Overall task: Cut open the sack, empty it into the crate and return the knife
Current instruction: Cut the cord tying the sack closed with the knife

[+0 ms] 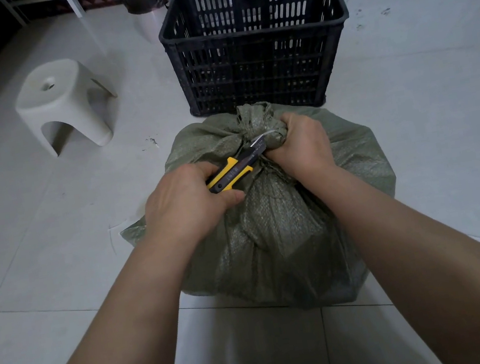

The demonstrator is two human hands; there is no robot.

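Note:
A full green woven sack point(274, 232) stands on the tiled floor right in front of me, its neck bunched and tied with a white string. My right hand point(301, 141) grips the gathered neck just under the knot. My left hand point(185, 202) holds a yellow and black utility knife point(232, 172), blade out and pointing up to the right, its tip at the tie on the neck. Behind the sack stands a black slotted plastic crate point(255, 45), upright, with nothing visible inside.
A low white plastic stool point(65, 102) stands on the floor to the left of the crate. A dark bin bag in a white bucket point(143, 0) sits behind the crate's left corner. White metal legs of furniture show at the top left.

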